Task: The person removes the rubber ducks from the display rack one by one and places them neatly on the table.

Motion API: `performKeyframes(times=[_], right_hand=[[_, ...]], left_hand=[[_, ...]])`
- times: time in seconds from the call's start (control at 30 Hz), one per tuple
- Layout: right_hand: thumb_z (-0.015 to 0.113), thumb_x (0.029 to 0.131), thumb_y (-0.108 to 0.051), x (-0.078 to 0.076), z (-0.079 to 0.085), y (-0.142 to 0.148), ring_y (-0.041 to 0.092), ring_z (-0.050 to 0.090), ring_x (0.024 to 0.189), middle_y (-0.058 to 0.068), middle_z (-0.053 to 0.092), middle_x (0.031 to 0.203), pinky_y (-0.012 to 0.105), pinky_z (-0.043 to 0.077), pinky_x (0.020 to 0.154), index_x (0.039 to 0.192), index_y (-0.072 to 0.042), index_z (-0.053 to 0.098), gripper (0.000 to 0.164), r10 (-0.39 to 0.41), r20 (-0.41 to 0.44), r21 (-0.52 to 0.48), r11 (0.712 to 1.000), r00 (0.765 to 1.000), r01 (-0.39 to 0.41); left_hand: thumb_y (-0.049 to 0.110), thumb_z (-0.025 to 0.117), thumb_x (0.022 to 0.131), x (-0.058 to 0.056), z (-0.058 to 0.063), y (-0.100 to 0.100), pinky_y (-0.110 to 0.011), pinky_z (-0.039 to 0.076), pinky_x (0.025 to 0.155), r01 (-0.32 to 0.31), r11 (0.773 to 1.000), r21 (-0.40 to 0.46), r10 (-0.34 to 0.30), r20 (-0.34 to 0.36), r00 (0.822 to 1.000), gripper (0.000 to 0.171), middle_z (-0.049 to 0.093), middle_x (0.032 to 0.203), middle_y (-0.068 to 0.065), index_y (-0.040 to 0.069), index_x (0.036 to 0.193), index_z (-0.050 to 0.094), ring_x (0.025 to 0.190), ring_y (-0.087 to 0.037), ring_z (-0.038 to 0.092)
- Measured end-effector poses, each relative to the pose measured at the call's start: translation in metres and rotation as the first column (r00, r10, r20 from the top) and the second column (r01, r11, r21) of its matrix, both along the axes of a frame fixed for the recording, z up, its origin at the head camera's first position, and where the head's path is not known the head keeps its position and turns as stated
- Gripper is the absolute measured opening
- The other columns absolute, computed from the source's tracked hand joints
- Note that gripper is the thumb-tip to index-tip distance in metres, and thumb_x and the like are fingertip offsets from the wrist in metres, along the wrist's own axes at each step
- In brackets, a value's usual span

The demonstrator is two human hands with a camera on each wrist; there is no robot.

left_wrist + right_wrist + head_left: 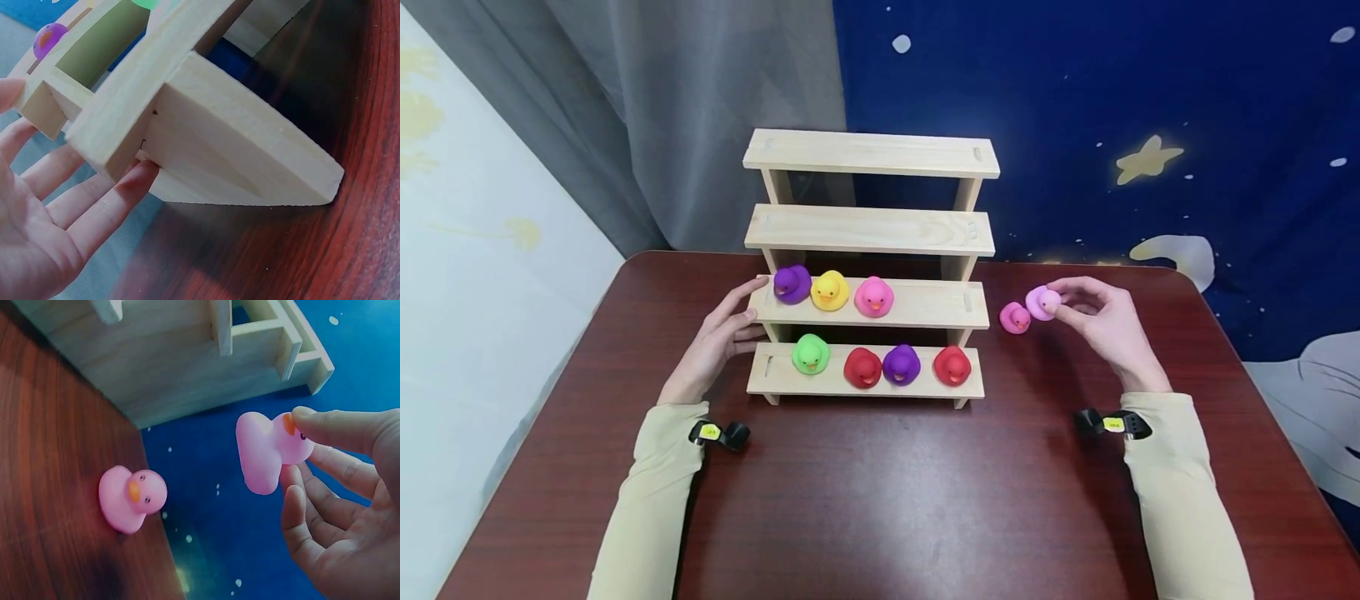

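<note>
A tiered wooden shelf (871, 302) holds several rubber ducks on its two lower steps. At its left end is my left hand (713, 344), fingers fairly straight; in the left wrist view a fingertip touches the wood beneath a step. My right hand (1101, 321) pinches a light pink rubber duck (262, 453) by the head, between thumb and fingers. The duck is tilted and held off the table, to the right of the shelf. Near it a second pink duck (129, 497) sits upright on the table.
On the third step are a purple duck (792, 284), a yellow duck (830, 291) and a pink duck (874, 297). The bottom step carries a green duck (810, 355), two red ones and a purple one (901, 365). Curtains hang behind the dark wooden table (880, 500).
</note>
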State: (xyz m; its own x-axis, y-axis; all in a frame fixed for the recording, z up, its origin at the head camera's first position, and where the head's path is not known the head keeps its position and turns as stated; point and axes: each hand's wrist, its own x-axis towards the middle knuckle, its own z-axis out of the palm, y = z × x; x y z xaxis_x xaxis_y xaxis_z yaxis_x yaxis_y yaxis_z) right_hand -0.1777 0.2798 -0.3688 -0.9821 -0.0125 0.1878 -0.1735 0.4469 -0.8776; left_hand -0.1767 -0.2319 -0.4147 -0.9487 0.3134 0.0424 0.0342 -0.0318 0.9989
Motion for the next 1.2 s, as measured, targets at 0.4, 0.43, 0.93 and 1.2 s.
performKeyframes(times=[0.4,0.43,0.93,1.2], right_hand=[[0.074,0.086,-0.009,-0.004,-0.011,0.026,0.006,0.062,0.079,-0.007,0.067,0.089,0.012,0.048,0.072,0.112,0.004,0.066,0.031,-0.027,-0.014,0.062,0.998,1.000,0.028],[0.074,0.086,-0.009,-0.004,-0.012,0.028,0.005,0.061,0.079,-0.006,0.067,0.090,0.012,0.048,0.072,0.113,0.005,0.066,0.031,-0.025,-0.010,0.068,0.997,1.000,0.026],[0.069,0.090,-0.010,-0.016,-0.038,0.039,0.009,0.062,0.078,0.017,0.064,0.102,0.012,0.047,0.071,0.116,0.006,0.063,0.031,0.043,0.051,0.140,0.989,0.998,-0.049],[0.068,0.091,-0.008,-0.025,-0.052,0.040,0.012,0.063,0.079,0.024,0.061,0.109,0.012,0.046,0.070,0.118,0.008,0.062,0.032,0.069,0.123,0.134,0.987,0.990,-0.085]], left_hand=[[0.024,0.045,0.103,-0.003,0.001,0.000,-0.034,0.052,0.086,0.003,1.000,-0.013,-0.003,-0.017,1.000,0.048,0.033,0.150,-0.009,0.022,0.151,0.036,0.112,-0.031,0.059],[0.024,0.045,0.103,-0.003,0.001,0.000,-0.033,0.052,0.086,0.002,1.000,-0.015,-0.003,-0.017,1.000,0.048,0.033,0.149,-0.009,0.022,0.151,0.036,0.112,-0.032,0.059],[0.024,0.043,0.104,0.001,0.000,0.000,-0.032,0.052,0.085,0.007,1.000,-0.023,-0.008,-0.016,1.000,0.048,0.031,0.150,-0.010,0.023,0.151,0.034,0.114,-0.031,0.058],[0.023,0.041,0.104,0.002,0.001,-0.001,-0.033,0.051,0.087,0.013,1.000,-0.022,-0.013,-0.010,1.000,0.048,0.031,0.150,-0.014,0.023,0.152,0.033,0.113,-0.026,0.060]])
